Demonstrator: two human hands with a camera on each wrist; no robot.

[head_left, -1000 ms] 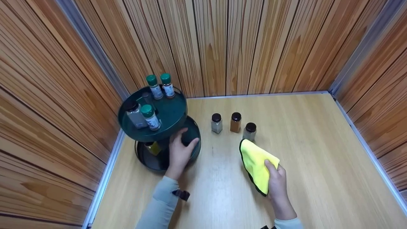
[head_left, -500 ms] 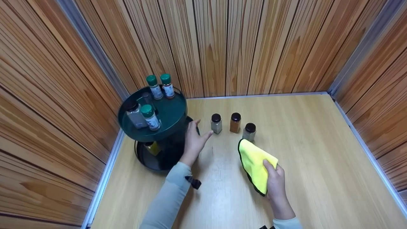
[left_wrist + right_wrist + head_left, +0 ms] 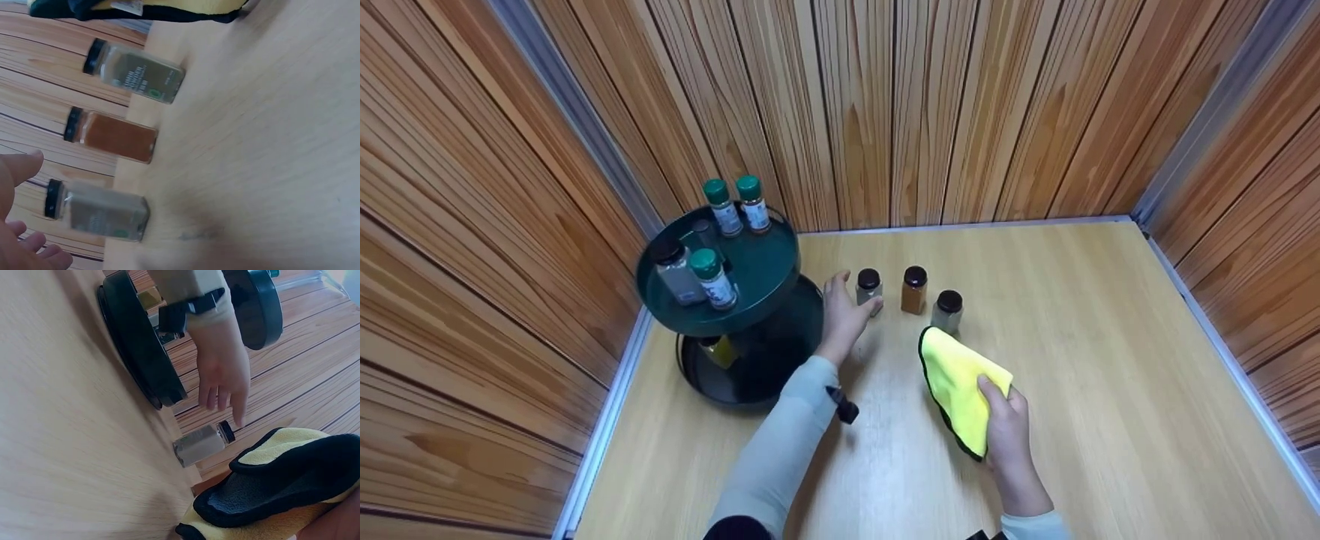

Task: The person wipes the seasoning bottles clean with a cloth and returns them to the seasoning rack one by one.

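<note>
- Left hand [image 3: 846, 319], mid-frame: spread wide, just beside left jar [image 3: 869, 286], apart from it.
- Right hand [image 3: 1011, 435], lower right: gripping yellow cloth [image 3: 960, 386], its upper corner near third jar [image 3: 947, 311].
- Left jar, brown jar [image 3: 914, 291] and third jar: upright, dark-capped, on table [image 3: 1110, 337], right of centre.
- Two-tier rack [image 3: 763, 270], left of centre; green-capped bottles [image 3: 715, 281] on top.

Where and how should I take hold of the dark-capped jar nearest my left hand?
Probably grip the nearest jar around its body, just below the black cap, thumb and fingers on opposite sides. Coming from the side of the rack suits your left hand: the jar stands upright with straight sides, and the orange-brown jar stands beyond it.
</note>
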